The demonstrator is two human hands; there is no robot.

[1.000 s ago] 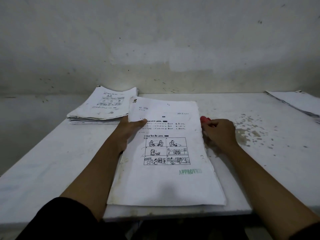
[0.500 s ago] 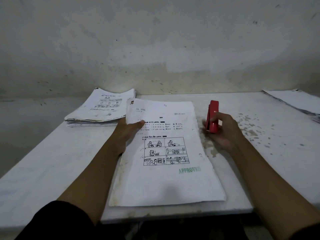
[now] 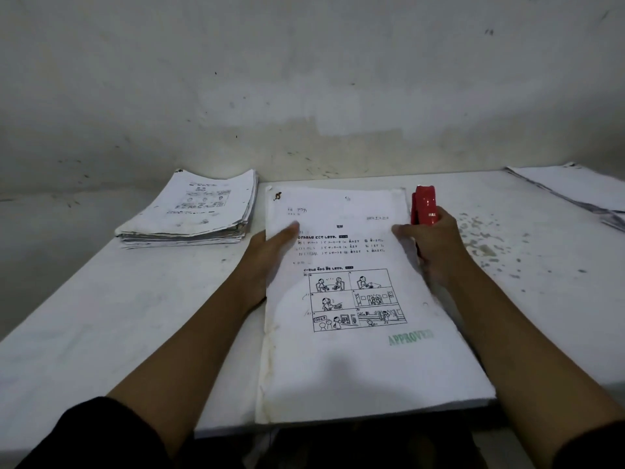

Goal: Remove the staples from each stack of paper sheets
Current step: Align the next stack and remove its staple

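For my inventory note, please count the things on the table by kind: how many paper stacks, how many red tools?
Paper stacks: 3: centre stack, back-left stack, far-right stack
Red stapler-type tools: 1: red tool, held in the right hand
Total: 4

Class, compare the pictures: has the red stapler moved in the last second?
Yes. The right hand has lifted the red stapler upright and brought it left, against the right edge of the front paper stack.

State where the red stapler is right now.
In the head view, the red stapler is held upright in the right hand, right of centre, beside the right edge of the front paper stack.
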